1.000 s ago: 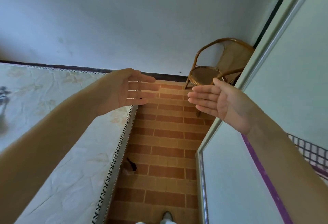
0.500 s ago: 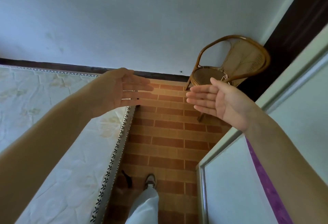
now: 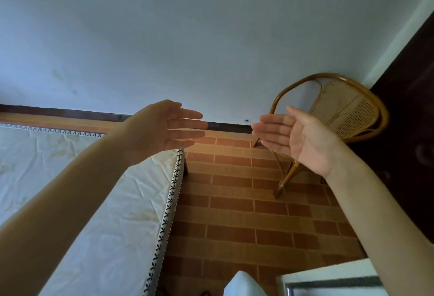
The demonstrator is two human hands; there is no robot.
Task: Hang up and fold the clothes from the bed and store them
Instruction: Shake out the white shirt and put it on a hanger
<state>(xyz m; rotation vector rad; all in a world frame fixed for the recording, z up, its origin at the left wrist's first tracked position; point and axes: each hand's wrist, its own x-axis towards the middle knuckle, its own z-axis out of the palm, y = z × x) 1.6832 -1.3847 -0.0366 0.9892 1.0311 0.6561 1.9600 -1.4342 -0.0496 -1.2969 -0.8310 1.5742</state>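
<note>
left hand (image 3: 164,131) and right hand (image 3: 303,138): both held out flat, fingers straight and together, palms facing each other, a gap between the fingertips. nothing held in either. no clothes visible in frame, so their location can't be told from here.

vs 0.5 s ago: hand pose unchanged, both still flat and facing. view has tilted up and swung right; more wall (image 3: 187,37) overhead, the white wardrobe door (image 3: 328,279) has dropped to a small corner below the right forearm, and the purple strip along it is gone from view. the shoe seen below the hands earlier is out of frame; only a pale trouser leg (image 3: 242,284) shows at the bottom edge.

around: mattress (image 3: 82,202) of the bed sits under the left hand and forearm, patterned trim running down its near edge. brick-pattern floor (image 3: 246,213) lies below the gap between the hands. rattan chair (image 3: 340,112) stands just behind the right hand, partly hidden by it. dark panel (image 3: 411,108) beyond the chair, right of the right hand.

count: 2 hands, 1 mattress, 1 chair, 1 door corner, 1 leg.
</note>
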